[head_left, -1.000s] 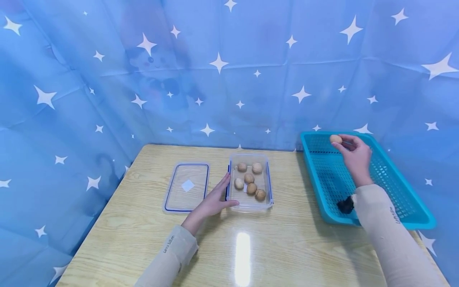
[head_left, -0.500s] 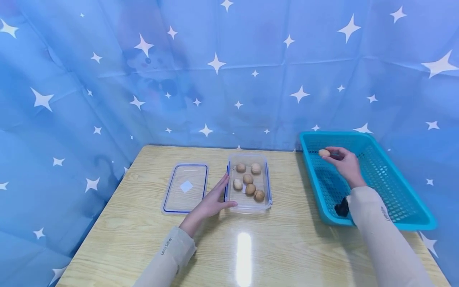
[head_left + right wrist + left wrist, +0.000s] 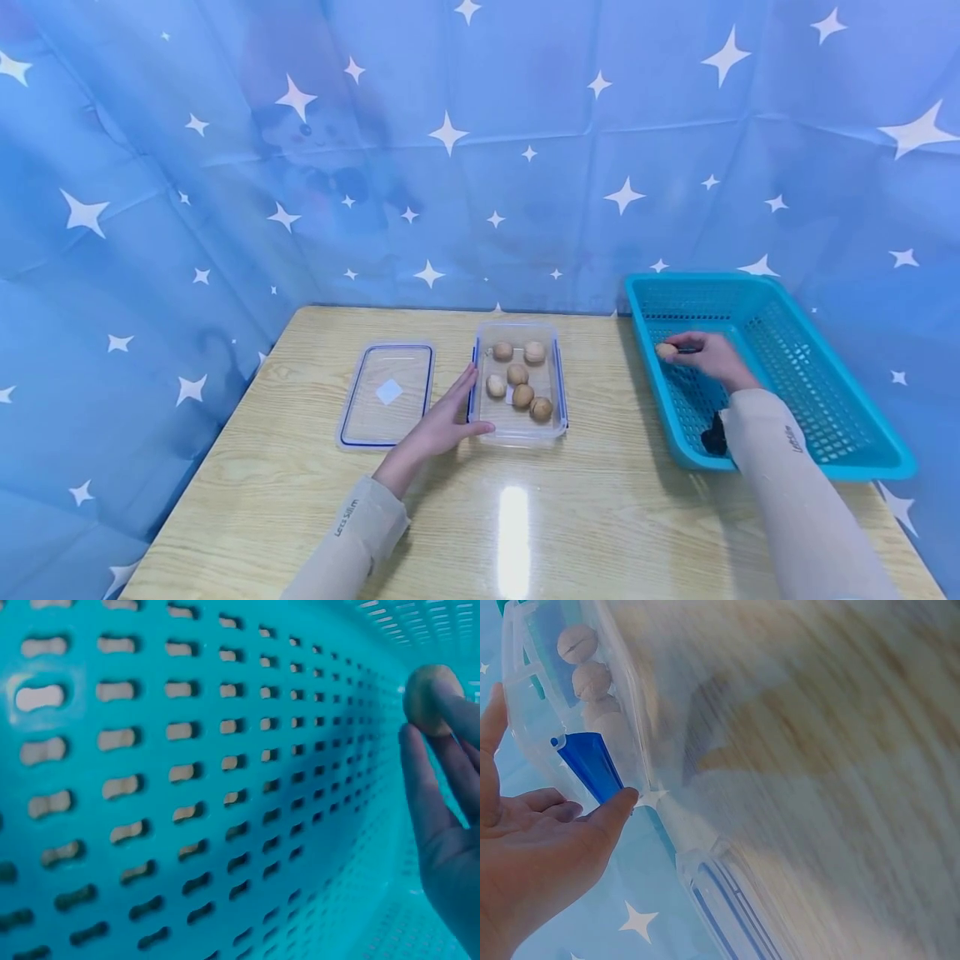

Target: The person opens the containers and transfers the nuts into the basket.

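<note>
While left hand (image 3: 442, 421) braces container (image 3: 519, 429), right grip (image 3: 705, 354) pinches ball (image 3: 665, 351).

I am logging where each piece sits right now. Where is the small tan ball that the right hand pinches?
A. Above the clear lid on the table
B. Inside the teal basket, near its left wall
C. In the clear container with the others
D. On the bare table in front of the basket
B: the right hand pinches the ball inside the teal basket, close to its left wall, as the right wrist view confirms.
</note>
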Action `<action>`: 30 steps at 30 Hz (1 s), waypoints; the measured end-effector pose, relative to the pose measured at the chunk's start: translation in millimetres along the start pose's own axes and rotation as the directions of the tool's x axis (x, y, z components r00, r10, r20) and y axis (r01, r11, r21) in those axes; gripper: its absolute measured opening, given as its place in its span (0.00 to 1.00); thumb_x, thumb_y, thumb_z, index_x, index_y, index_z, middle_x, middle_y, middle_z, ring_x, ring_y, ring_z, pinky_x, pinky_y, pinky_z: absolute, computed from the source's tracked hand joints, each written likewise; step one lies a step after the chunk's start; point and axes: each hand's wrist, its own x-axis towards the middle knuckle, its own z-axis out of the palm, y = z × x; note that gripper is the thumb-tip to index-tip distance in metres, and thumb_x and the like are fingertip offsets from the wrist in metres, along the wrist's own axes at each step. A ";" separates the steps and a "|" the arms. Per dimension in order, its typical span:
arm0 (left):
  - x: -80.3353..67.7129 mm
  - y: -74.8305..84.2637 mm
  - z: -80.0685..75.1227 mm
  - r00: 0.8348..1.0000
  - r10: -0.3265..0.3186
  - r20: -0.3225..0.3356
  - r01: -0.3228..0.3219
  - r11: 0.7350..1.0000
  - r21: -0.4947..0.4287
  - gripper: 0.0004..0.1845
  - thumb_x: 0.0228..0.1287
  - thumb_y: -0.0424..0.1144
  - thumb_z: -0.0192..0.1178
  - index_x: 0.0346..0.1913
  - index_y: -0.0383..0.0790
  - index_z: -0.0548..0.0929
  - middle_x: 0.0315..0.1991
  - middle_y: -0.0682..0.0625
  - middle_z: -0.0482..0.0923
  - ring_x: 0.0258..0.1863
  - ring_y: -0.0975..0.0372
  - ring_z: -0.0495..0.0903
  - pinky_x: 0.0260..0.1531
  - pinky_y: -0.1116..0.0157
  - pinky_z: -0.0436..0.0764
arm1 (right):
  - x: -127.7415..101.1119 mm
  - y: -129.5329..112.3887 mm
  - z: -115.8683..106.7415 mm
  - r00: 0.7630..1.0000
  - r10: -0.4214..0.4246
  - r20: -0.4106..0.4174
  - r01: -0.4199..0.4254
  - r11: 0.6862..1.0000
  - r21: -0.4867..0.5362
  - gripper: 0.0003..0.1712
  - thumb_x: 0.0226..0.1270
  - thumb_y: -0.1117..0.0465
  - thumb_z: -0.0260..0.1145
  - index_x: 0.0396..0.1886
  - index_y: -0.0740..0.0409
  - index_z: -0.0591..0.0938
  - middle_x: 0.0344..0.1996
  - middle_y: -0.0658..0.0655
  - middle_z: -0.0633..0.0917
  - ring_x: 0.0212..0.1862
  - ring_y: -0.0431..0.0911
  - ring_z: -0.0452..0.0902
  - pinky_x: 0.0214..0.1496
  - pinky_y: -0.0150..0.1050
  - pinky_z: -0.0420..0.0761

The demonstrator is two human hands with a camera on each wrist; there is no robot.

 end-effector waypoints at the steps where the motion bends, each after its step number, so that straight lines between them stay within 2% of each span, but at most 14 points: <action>1: -0.2 0.1 0.0 1.000 -0.002 0.001 0.002 1.000 -0.002 0.51 0.65 0.44 0.67 0.81 0.47 0.45 0.83 0.48 0.37 0.81 0.47 0.43 0.79 0.43 0.48 | 0.2 1.3 0.4 1.000 0.007 0.009 -0.007 1.000 -0.010 0.34 0.75 0.47 0.60 0.68 0.69 0.70 0.65 0.77 0.72 0.66 0.69 0.67 0.66 0.68 0.69; 4: -0.8 0.5 0.3 1.000 -0.006 0.002 0.006 1.000 -0.007 0.50 0.65 0.44 0.67 0.81 0.46 0.45 0.83 0.48 0.36 0.81 0.47 0.43 0.79 0.43 0.48 | 0.6 4.6 1.4 0.999 0.023 0.032 -0.022 0.999 -0.031 0.35 0.74 0.47 0.61 0.67 0.69 0.71 0.63 0.77 0.73 0.64 0.69 0.68 0.64 0.68 0.70; 9: -0.7 0.1 0.6 1.000 -0.005 0.000 0.005 1.000 -0.016 0.50 0.65 0.44 0.67 0.80 0.44 0.46 0.83 0.49 0.36 0.81 0.47 0.43 0.78 0.43 0.48 | -0.1 6.4 1.1 0.999 0.018 0.046 -0.016 0.999 -0.037 0.30 0.75 0.53 0.60 0.67 0.71 0.72 0.61 0.77 0.75 0.63 0.69 0.69 0.63 0.66 0.73; 16: 0.7 -0.7 1.1 1.000 0.005 -0.006 -0.005 1.000 -0.010 0.51 0.64 0.45 0.68 0.80 0.44 0.46 0.83 0.48 0.37 0.81 0.47 0.43 0.78 0.42 0.48 | -1.6 6.4 -1.3 0.998 0.034 0.052 -0.036 0.999 0.026 0.31 0.77 0.54 0.58 0.70 0.70 0.68 0.64 0.76 0.74 0.63 0.66 0.72 0.63 0.60 0.79; 18: 1.0 -0.7 1.0 1.000 0.009 -0.004 -0.009 1.000 -0.003 0.51 0.64 0.45 0.68 0.80 0.43 0.47 0.83 0.48 0.37 0.81 0.47 0.43 0.78 0.42 0.49 | -2.7 6.2 -3.0 0.998 0.026 0.059 -0.029 0.999 0.045 0.31 0.78 0.55 0.56 0.70 0.71 0.67 0.64 0.76 0.73 0.61 0.59 0.76 0.63 0.58 0.80; 20: 1.0 -0.4 1.0 1.000 0.009 0.001 -0.009 1.000 0.002 0.51 0.64 0.46 0.68 0.80 0.43 0.46 0.83 0.48 0.37 0.81 0.47 0.43 0.78 0.42 0.48 | -3.6 5.0 -4.0 0.998 0.023 0.062 -0.027 0.998 0.065 0.31 0.79 0.56 0.56 0.71 0.72 0.66 0.65 0.76 0.73 0.56 0.46 0.81 0.63 0.54 0.81; 22: 0.9 -0.2 0.9 1.000 0.010 0.005 -0.010 1.000 0.001 0.50 0.64 0.45 0.67 0.80 0.42 0.46 0.83 0.48 0.37 0.81 0.47 0.43 0.78 0.42 0.48 | -3.1 5.2 -4.7 0.998 0.010 0.068 -0.015 0.997 0.079 0.31 0.78 0.56 0.56 0.71 0.72 0.66 0.66 0.76 0.72 0.51 0.34 0.80 0.62 0.50 0.83; 24: 0.6 0.0 0.8 1.000 0.008 0.006 -0.008 1.000 0.000 0.50 0.65 0.45 0.67 0.80 0.42 0.46 0.83 0.47 0.37 0.81 0.46 0.42 0.78 0.42 0.48 | -2.0 4.9 -4.5 0.997 -0.001 0.075 -0.005 0.996 0.090 0.32 0.78 0.55 0.56 0.71 0.72 0.65 0.66 0.77 0.71 0.47 0.26 0.78 0.61 0.47 0.84; 26: 0.4 0.1 0.5 1.000 0.006 0.004 -0.006 1.000 0.004 0.50 0.65 0.45 0.67 0.80 0.42 0.46 0.83 0.48 0.37 0.81 0.47 0.42 0.78 0.42 0.48 | -0.4 4.0 -3.7 0.997 -0.005 0.080 -0.002 0.996 0.095 0.34 0.77 0.53 0.58 0.72 0.71 0.65 0.67 0.76 0.71 0.47 0.24 0.77 0.61 0.46 0.84; 30: 0.5 -0.2 0.1 1.000 0.009 0.001 -0.009 1.000 0.010 0.50 0.65 0.45 0.67 0.80 0.43 0.46 0.83 0.47 0.37 0.81 0.46 0.43 0.78 0.42 0.49 | 1.2 -0.2 -2.5 0.998 -0.010 0.068 0.004 0.996 0.084 0.36 0.77 0.50 0.58 0.73 0.70 0.64 0.68 0.75 0.70 0.51 0.31 0.79 0.64 0.51 0.81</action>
